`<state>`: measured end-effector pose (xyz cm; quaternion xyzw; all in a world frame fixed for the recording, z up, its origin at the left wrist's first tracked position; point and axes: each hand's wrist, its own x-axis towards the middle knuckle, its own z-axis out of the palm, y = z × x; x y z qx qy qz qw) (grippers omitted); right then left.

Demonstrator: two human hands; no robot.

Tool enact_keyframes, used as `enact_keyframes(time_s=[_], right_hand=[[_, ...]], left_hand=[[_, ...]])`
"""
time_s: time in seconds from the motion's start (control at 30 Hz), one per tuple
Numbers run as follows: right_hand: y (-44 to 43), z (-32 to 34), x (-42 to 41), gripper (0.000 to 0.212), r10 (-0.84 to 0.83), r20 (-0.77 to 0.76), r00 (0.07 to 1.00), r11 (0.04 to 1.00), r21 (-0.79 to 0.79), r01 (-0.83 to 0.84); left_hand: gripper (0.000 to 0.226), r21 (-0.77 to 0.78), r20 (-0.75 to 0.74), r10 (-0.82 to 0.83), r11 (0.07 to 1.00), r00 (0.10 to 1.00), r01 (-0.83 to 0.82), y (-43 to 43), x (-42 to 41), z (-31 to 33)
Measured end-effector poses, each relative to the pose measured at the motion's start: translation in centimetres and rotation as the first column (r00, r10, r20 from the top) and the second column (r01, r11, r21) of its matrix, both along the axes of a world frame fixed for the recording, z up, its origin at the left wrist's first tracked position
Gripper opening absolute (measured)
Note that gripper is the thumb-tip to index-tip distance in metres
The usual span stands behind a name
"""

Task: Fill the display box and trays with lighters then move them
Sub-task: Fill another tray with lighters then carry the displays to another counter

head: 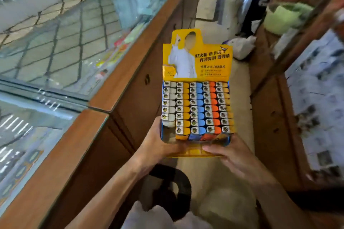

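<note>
I carry a yellow display box (197,57) with a tall printed back card in front of me, above the floor of a narrow aisle. Inside stand rows of lighters (197,108) in white, orange, blue, red and yellow columns; the white column at the left ends short, leaving a gap at the front. My left hand (158,145) grips the box's front left corner, thumb up along the side. My right hand (229,156) holds the front right edge from below, fingers curled under it.
A glass-topped wooden counter (115,87) runs along the left, with goods under the glass. Wooden cabinets (268,117) line the right. On the floor ahead lie a white bag (242,46) and, near my feet, a black stool (173,188) and white bags (158,217).
</note>
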<state>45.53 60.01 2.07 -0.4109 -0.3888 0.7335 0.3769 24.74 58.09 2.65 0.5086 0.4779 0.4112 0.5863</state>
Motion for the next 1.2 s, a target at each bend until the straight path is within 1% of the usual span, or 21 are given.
enact_keyframes(time_s=[0.1,0.17,0.27,0.37,0.5,0.57,0.63,0.73,0.9,1.1,1.2], right_hand=[[5.7,-0.7,2.1,0.085,-0.06,-0.031,0.998,0.998,0.011,0.061],[10.0,-1.0,3.5,0.089,-0.088,-0.029,0.996,0.996,0.029,0.089],[16.8,-1.2,5.5,0.08,-0.112,0.017,0.994,0.992,0.067,0.111],[23.9,-0.5,7.3,0.075,-0.153,0.02,0.988,0.983,0.103,0.15],[32.5,0.9,9.6,0.064,-0.2,0.011,0.98,0.972,0.126,0.197],[36.6,1.0,10.6,0.064,-0.221,0.005,0.975,0.968,0.122,0.219],[40.7,0.8,11.7,0.065,-0.236,0.003,0.972,0.965,0.122,0.234],[47.5,-0.1,13.5,0.068,-0.26,0.004,0.965,0.961,0.102,0.259],[59.7,-1.9,17.2,0.066,-0.289,-0.01,0.957,0.953,0.09,0.289],[74.7,-1.0,21.5,0.068,-0.264,-0.009,0.964,0.959,0.105,0.264],[81.3,-0.6,23.0,0.069,-0.258,-0.005,0.966,0.961,0.105,0.258]], left_hand=[[0.095,-0.029,-0.006,-0.06,0.998,0.998,0.06,7.0,2.0,-0.4],[0.093,-0.03,-0.014,-0.098,0.995,0.995,0.098,12.1,3.4,-0.6],[0.082,-0.012,-0.01,-0.181,0.983,0.983,0.181,20.0,5.3,-0.9],[0.073,-0.015,0.001,-0.214,0.977,0.977,0.214,28.2,7.2,-0.5],[0.075,-0.015,0.007,-0.254,0.967,0.967,0.254,38.0,9.6,0.7],[0.079,-0.033,0.009,-0.276,0.961,0.961,0.276,42.5,10.6,0.9],[0.077,-0.042,0.014,-0.298,0.954,0.955,0.298,47.0,11.7,0.9],[0.078,-0.048,0.007,-0.303,0.952,0.953,0.303,53.9,13.6,0.4],[0.075,-0.011,-0.014,-0.295,0.956,0.956,0.294,66.1,17.5,-0.5],[0.08,-0.025,-0.057,-0.244,0.97,0.968,0.243,80.6,21.8,-0.3],[0.077,-0.04,-0.063,-0.24,0.971,0.969,0.238,87.2,23.4,-0.1]])
